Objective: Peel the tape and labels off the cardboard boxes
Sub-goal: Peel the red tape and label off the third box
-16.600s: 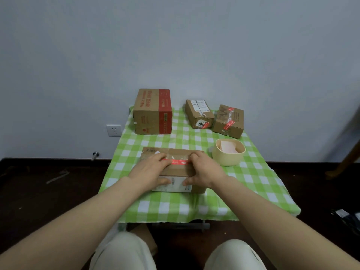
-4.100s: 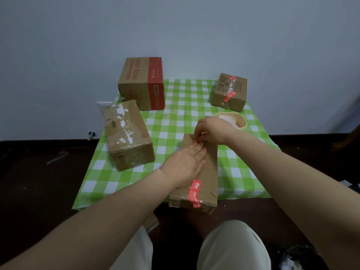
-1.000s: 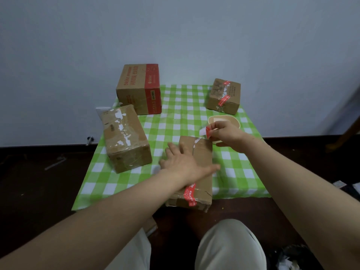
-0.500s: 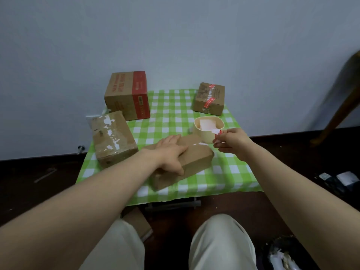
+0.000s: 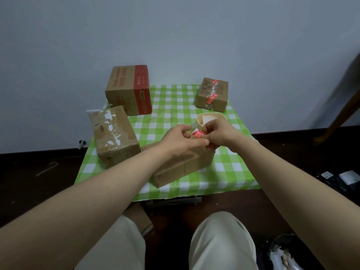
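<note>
Pale grey wall (image 5: 175, 36) stands behind the green-and-white checked tablecloth (image 5: 175, 106). Both hands meet above the flat brown cardboard box (image 5: 185, 162), which lies at an angle on the near part of the cloth. The left hand (image 5: 181, 139) and the right hand (image 5: 220, 136) each pinch the red tape strip (image 5: 198, 133) with white print: the right fingers are curled close round one end, and the left thumb and forefinger close on the other. I judge that the strip is already free of the box and sticks to the skin, so one hand helps to pull it off the other before it is dropped. The hands are just in front of the beige round bowl (image 5: 212, 114), which I think serves as the place for waste. A pale piece of paper (image 5: 207, 120) lies inside it, probably a peeled label, though I cannot read it. The flat box shows no red tape on its visible faces; if clear tape is left on it, I cannot tell.

Three more boxes wait. The brown box with torn white label scraps (image 5: 115, 135) stands at the left, just beside the flat box. The large carton with a red band (image 5: 128, 90) is at the far left corner, and the small box with red tape and clear film (image 5: 212, 94) at the far right, behind the bowl.
</note>
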